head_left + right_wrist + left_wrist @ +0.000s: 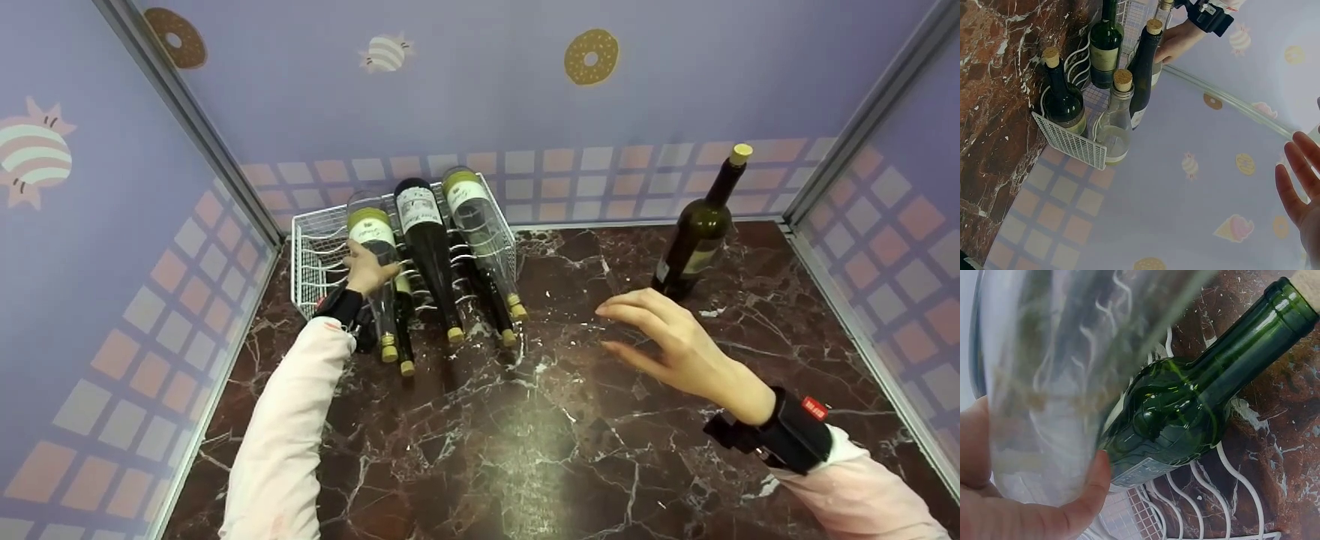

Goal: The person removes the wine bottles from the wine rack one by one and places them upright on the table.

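Observation:
My left hand (pixel 367 270) grips a clear glass wine bottle (pixel 384 300) with a white label, which lies in a white wire rack (pixel 304 274), its corked neck toward me. Close up in the left wrist view, my thumb and fingers curl round the clear bottle (pixel 1044 410), above a green bottle (pixel 1174 410) lying lower. A dark bottle (pixel 431 255) and a second clear bottle (pixel 480 225) lie alongside on the rack's upper level. My right hand (pixel 675 345) is raised over the table with fingers extended, holding nothing. Behind it stands an upright dark green bottle (pixel 701 232) with a cork.
Under the rack's upper bottles, another green bottle (pixel 491 300) lies on the lower level, its neck jutting out. The table (pixel 525 450) has a dark red marbled top. Patterned lilac panels (pixel 480 90) enclose the back and both sides.

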Available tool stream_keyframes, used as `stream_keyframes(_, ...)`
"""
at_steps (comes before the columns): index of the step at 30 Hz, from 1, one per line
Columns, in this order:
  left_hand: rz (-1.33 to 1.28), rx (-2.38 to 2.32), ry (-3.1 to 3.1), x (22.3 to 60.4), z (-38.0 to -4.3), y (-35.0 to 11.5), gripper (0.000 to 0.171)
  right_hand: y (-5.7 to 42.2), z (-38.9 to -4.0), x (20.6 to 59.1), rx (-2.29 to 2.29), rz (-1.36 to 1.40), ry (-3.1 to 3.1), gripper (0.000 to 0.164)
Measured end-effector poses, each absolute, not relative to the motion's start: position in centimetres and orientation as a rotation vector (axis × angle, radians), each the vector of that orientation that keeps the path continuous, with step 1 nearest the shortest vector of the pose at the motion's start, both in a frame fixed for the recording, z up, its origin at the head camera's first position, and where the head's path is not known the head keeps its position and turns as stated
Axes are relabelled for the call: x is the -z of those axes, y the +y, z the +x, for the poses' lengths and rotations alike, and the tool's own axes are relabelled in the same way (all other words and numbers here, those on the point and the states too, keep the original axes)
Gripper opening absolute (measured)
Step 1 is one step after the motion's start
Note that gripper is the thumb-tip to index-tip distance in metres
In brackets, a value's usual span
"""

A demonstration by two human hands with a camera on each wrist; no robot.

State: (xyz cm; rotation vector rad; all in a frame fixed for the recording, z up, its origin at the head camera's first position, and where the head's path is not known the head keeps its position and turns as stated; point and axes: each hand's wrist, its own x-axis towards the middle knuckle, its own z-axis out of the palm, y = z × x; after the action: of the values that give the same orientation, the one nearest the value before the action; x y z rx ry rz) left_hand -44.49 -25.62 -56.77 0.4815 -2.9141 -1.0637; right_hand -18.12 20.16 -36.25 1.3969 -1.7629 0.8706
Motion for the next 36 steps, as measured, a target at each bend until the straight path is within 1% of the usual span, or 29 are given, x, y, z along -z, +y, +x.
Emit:
stream_keyframes(5, 0.509, 1.107, -2.881, 56.4, -44.1, -25.7, 0.125, 20.4, -18.1, 36.5, -0.864, 1.403, -1.780, 0.029)
stream_keyframes(10, 0.417, 1.121, -2.814, 56.4, -44.5, -26.1, 0.122, 20.6, -18.1, 36.9, -0.856, 1.402, -1.794, 0.029)
stream_keyframes(12, 0.384, 1.132, -2.784, 55.6, -44.2, -25.8, 0.122, 20.7, -18.2, 37.0, -0.856, 1.405, -1.800, 0.030)
stream_keyframes(14, 0.374, 1.139, -2.748, 53.7, -43.0, -25.0, 0.122, 20.7, -18.2, 37.2, -0.858, 1.410, -1.804, 0.030)
stream_keyframes(19, 0.390, 1.258, -2.699, 45.7, -37.0, -21.6, 0.109, 20.5, -18.3, 37.6, -0.857, 1.430, -1.809, 0.030)
stream_keyframes(21, 0.389, 1.324, -2.680, 43.3, -35.0, -20.8, 0.102, 20.4, -18.3, 37.8, -0.857, 1.434, -1.807, 0.030)
stream_keyframes(23, 0.371, 1.350, -2.650, 42.4, -33.9, -20.4, 0.098, 20.2, -18.3, 37.9, -0.857, 1.437, -1.808, 0.030)
stream_keyframes(29, 0.410, 1.415, -2.550, 41.9, -32.7, -20.3, 0.097, 19.8, -18.4, 38.1, -0.835, 1.467, -1.822, 0.030)
stream_keyframes(36, 0.423, 1.639, -2.349, 41.3, -32.2, -19.2, 0.098, 19.3, -18.8, 38.4, -0.803, 1.477, -1.829, 0.030)
